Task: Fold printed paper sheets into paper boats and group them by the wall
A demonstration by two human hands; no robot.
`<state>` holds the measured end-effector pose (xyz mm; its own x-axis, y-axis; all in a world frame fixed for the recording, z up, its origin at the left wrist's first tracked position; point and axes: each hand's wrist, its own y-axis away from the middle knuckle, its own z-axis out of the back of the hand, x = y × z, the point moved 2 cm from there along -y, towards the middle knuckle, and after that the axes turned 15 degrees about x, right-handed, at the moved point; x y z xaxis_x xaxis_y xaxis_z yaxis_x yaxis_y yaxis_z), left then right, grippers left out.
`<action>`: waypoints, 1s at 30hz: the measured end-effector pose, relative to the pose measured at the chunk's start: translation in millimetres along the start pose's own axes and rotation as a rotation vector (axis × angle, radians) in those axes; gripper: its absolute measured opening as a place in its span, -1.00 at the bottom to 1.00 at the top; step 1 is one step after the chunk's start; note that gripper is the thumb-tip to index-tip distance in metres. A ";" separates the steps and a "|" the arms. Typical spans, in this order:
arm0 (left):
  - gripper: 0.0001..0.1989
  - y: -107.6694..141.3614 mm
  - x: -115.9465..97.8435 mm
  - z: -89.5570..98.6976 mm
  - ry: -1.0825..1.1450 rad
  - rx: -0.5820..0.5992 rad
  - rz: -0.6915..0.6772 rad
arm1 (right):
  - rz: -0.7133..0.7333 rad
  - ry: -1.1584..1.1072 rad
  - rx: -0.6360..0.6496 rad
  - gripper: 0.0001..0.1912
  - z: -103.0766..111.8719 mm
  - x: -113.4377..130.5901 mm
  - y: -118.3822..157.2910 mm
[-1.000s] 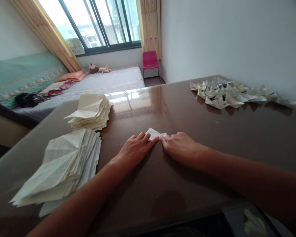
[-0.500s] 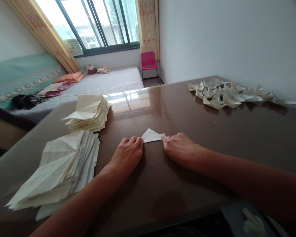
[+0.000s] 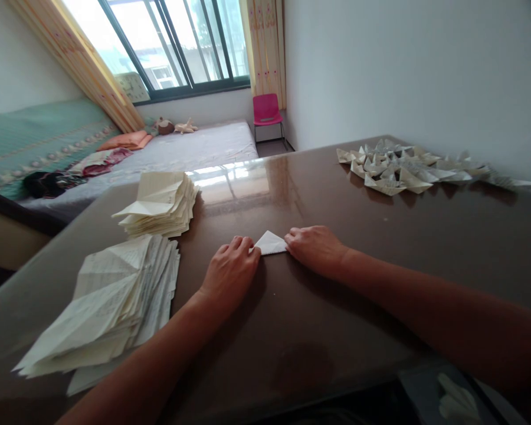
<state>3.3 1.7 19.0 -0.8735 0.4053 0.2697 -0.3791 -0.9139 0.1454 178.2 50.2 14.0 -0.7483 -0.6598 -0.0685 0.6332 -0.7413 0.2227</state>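
Note:
A small folded white paper with a pointed top lies on the brown glossy table, in the middle of the view. My left hand is closed on its left corner. At its right corner, my right hand has its fingers pressed together on the paper. The underside of the fingertips is hidden on both hands.
Two stacks of creased sheets, one cream and one whiter, lie on the left of the table. Folded paper shapes cluster at the back right by the wall. Beyond are a bed and a pink chair.
My right hand has shifted slightly up and left, covering the paper's right corner. My left hand has moved a little to the right over the left corner.

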 end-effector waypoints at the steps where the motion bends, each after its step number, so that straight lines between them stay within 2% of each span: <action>1: -0.75 -1.7 1.0 -3.4 0.032 -0.017 -0.023 | -0.002 -0.012 -0.013 -0.77 -1.2 -3.5 -2.5; 7: -0.62 -16.4 8.5 -24.2 0.221 -0.095 -0.081 | 0.005 -0.069 -0.012 -0.75 -2.8 -11.1 -6.0; 11: -0.56 -24.9 9.2 -29.9 0.321 -0.065 -0.111 | 0.071 -0.141 -0.028 -0.76 -4.2 -10.0 -5.6; 16: -0.55 -23.9 11.7 -27.7 0.416 -0.018 -0.204 | 0.189 -0.310 -0.048 -0.80 -12.0 -14.4 -9.9; 23: -0.60 -21.8 12.0 -19.5 0.455 0.090 -0.061 | 0.242 -0.490 -0.068 -0.84 -19.4 -20.5 -15.3; 30: -0.57 -22.8 7.9 -19.0 0.494 0.133 0.044 | 0.257 -0.578 -0.019 -0.88 -13.8 -24.0 -16.0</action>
<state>-0.7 25.2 -0.3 -0.9400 0.2766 -0.1994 -0.3244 -0.9058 0.2724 188.8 76.2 -1.3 -0.5545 -0.6480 0.5221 0.8063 -0.5736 0.1444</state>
